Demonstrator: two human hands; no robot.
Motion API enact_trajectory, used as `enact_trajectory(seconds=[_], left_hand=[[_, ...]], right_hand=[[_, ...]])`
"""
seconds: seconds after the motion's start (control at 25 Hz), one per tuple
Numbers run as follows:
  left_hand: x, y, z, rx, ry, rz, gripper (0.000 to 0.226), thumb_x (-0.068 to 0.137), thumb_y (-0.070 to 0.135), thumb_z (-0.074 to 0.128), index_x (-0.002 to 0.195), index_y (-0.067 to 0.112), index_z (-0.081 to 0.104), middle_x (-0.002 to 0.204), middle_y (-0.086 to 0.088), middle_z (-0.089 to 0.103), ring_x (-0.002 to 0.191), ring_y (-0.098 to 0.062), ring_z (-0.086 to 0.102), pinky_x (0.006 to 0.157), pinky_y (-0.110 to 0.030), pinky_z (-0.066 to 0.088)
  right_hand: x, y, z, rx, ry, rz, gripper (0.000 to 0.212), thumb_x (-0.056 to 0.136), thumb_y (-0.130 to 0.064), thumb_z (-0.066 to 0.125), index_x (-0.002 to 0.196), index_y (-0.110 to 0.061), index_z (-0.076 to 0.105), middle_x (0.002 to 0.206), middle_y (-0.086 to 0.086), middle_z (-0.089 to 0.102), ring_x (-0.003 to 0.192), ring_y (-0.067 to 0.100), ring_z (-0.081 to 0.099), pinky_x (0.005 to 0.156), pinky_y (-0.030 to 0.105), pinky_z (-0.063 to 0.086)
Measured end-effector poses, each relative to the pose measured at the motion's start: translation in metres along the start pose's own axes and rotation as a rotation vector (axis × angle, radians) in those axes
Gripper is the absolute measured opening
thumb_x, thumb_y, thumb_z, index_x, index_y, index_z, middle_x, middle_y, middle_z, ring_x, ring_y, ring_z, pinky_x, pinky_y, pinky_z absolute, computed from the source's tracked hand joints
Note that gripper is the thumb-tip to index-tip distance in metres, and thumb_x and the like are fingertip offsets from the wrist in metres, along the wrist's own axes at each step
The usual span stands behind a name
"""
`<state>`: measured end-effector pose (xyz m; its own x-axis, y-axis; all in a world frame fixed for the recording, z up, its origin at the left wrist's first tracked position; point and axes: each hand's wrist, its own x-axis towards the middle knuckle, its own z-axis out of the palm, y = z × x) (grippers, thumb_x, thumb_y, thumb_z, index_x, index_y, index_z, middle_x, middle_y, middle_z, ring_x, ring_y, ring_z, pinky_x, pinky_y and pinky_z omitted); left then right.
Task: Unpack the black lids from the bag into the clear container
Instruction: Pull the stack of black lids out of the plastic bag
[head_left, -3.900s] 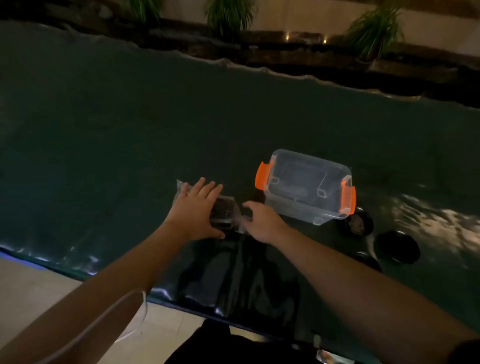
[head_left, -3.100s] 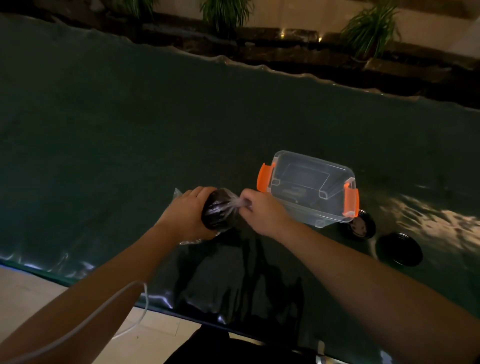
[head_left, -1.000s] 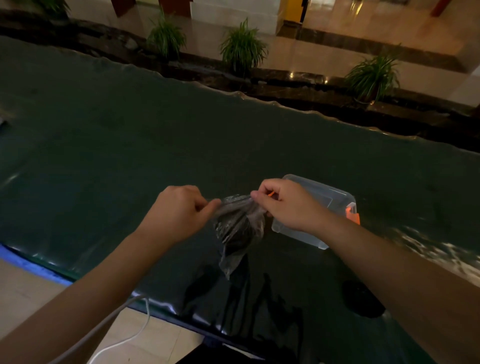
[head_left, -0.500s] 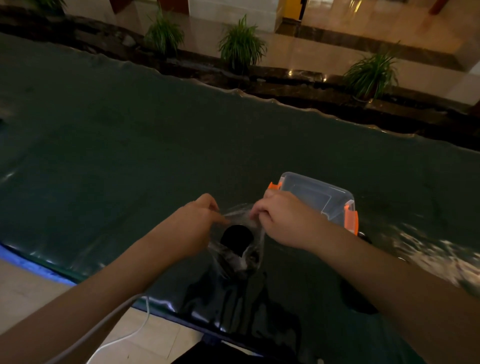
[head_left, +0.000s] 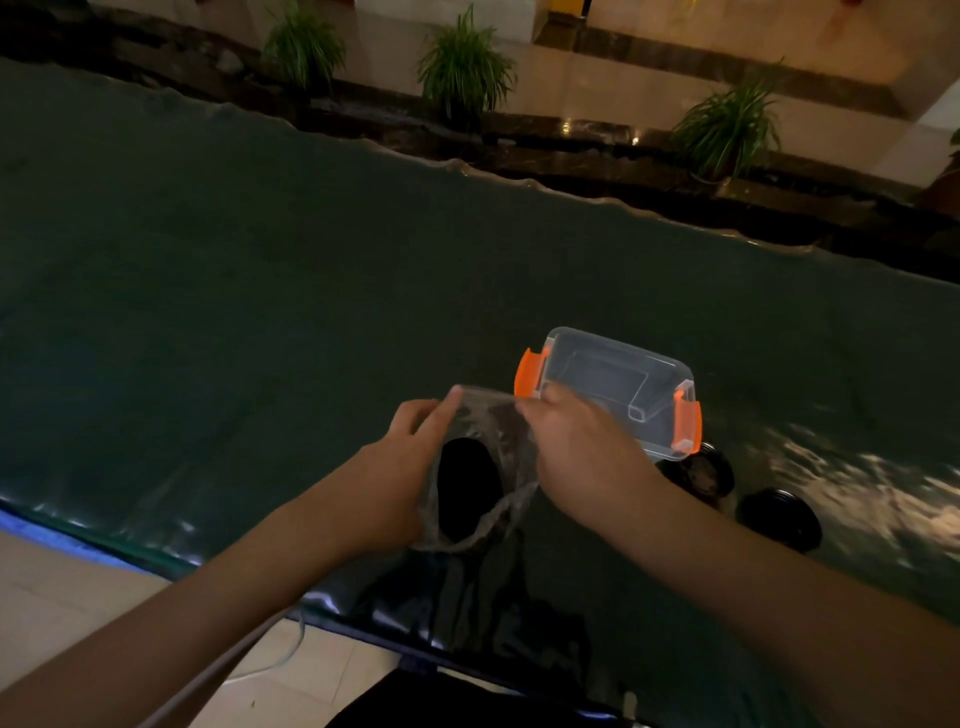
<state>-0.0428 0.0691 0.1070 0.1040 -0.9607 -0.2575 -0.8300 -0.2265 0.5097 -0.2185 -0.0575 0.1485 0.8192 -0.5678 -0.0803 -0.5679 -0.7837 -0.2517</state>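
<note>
Dark green sheeted table (head_left: 260, 291) filling most of the frame, potted plants (head_left: 462, 67) along the top edge. At lower centre, left hand (head_left: 400, 478) and right hand (head_left: 582, 457) pinching opposite sides of the clear bag (head_left: 483, 467), mouth now pulled wider than half a second ago, long axis running top to bottom, a black lid (head_left: 465, 493) inside. Just right, clear container (head_left: 618, 389) with orange latches; two loose black lids (head_left: 779, 519) at its lower right.
</note>
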Motion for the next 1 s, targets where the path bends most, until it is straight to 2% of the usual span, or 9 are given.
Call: enact_trajectory(seconds=[0.16, 0.28, 0.36, 0.48, 0.6, 0.68, 0.76, 0.84, 1.0], left_hand=[[-0.001, 0.006, 0.006, -0.15, 0.011, 0.072, 0.141, 0.04, 0.063, 0.07, 0.144, 0.058, -0.024, 0.157, 0.029, -0.002, 0.109, -0.021, 0.063, 0.075, -0.021, 0.051], [0.002, 0.008, 0.012, -0.145, -0.014, 0.112, 0.143, 0.042, 0.062, 0.065, 0.152, 0.039, -0.023, 0.156, 0.032, -0.013, 0.134, -0.02, 0.047, 0.092, -0.023, 0.048], [0.003, 0.011, 0.015, -0.152, -0.026, 0.113, 0.14, 0.044, 0.06, 0.062, 0.154, 0.031, -0.021, 0.155, 0.035, -0.018, 0.135, -0.02, 0.045, 0.088, -0.02, 0.044], [0.003, 0.016, 0.019, -0.165, -0.011, 0.119, 0.138, 0.051, 0.052, 0.067, 0.154, 0.03, -0.021, 0.157, 0.032, -0.019, 0.141, -0.019, 0.039, 0.094, -0.022, 0.044], [0.001, 0.024, 0.027, -0.17, 0.027, 0.148, 0.135, 0.062, 0.046, 0.079, 0.155, 0.031, -0.017, 0.16, 0.027, -0.016, 0.143, -0.016, 0.035, 0.106, -0.029, 0.045], [0.0, 0.029, 0.032, -0.175, 0.037, 0.163, 0.132, 0.067, 0.037, 0.082, 0.156, 0.03, -0.015, 0.161, 0.027, -0.013, 0.14, -0.016, 0.039, 0.104, -0.032, 0.049], [0.0, 0.035, 0.036, -0.2, 0.037, 0.169, 0.13, 0.068, 0.037, 0.082, 0.156, 0.031, -0.012, 0.161, 0.026, -0.01, 0.137, -0.012, 0.042, 0.101, -0.028, 0.05], [0.001, 0.041, 0.04, -0.227, 0.05, 0.187, 0.129, 0.067, 0.042, 0.085, 0.158, 0.03, -0.005, 0.163, 0.023, -0.004, 0.139, -0.007, 0.038, 0.104, -0.026, 0.047], [0.005, 0.053, 0.054, -0.257, 0.038, 0.21, 0.126, 0.07, 0.043, 0.087, 0.159, 0.022, 0.001, 0.165, 0.013, 0.007, 0.144, -0.003, 0.03, 0.11, -0.022, 0.04]], right_hand=[[-0.019, -0.004, -0.004, -0.066, -0.053, 0.079, 0.025, 0.097, -0.022, 0.061, 0.122, -0.02, 0.065, 0.118, 0.005, 0.057, 0.109, 0.024, 0.059, 0.093, 0.042, 0.054], [-0.037, -0.028, 0.0, 0.16, -0.085, 0.023, 0.023, 0.101, -0.024, 0.052, 0.114, -0.019, 0.071, 0.111, 0.005, 0.065, 0.101, 0.024, 0.064, 0.088, 0.043, 0.055], [-0.043, -0.037, 0.013, 0.293, -0.116, 0.031, 0.025, 0.101, -0.019, 0.05, 0.111, -0.014, 0.072, 0.11, 0.008, 0.071, 0.1, 0.025, 0.067, 0.088, 0.043, 0.055], [-0.046, -0.034, 0.039, 0.683, -0.296, 0.338, 0.023, 0.1, -0.015, 0.052, 0.108, -0.007, 0.071, 0.107, 0.01, 0.073, 0.097, 0.024, 0.069, 0.085, 0.038, 0.057], [-0.053, -0.031, 0.069, 1.106, -0.332, 0.719, 0.02, 0.097, -0.012, 0.057, 0.078, -0.016, 0.063, 0.068, 0.0, 0.06, 0.06, 0.014, 0.056, 0.055, 0.026, 0.042], [-0.055, -0.026, 0.086, 1.254, -0.279, 0.847, 0.028, 0.098, -0.01, 0.058, 0.072, -0.019, 0.057, 0.053, -0.006, 0.056, 0.049, 0.009, 0.052, 0.05, 0.024, 0.041], [-0.053, -0.019, 0.098, 1.419, -0.235, 0.931, 0.017, 0.1, -0.007, 0.055, 0.087, -0.014, 0.062, 0.068, 0.002, 0.068, 0.061, 0.015, 0.064, 0.067, 0.032, 0.058], [-0.051, -0.012, 0.105, 1.445, -0.181, 0.925, 0.019, 0.1, -0.008, 0.053, 0.115, -0.013, 0.063, 0.1, 0.012, 0.072, 0.087, 0.028, 0.07, 0.085, 0.043, 0.062], [-0.052, 0.003, 0.106, 1.335, -0.105, 0.884, 0.049, 0.092, -0.015, 0.063, 0.139, -0.021, 0.05, 0.112, 0.012, 0.072, 0.084, 0.02, 0.069, 0.058, 0.023, 0.055]])
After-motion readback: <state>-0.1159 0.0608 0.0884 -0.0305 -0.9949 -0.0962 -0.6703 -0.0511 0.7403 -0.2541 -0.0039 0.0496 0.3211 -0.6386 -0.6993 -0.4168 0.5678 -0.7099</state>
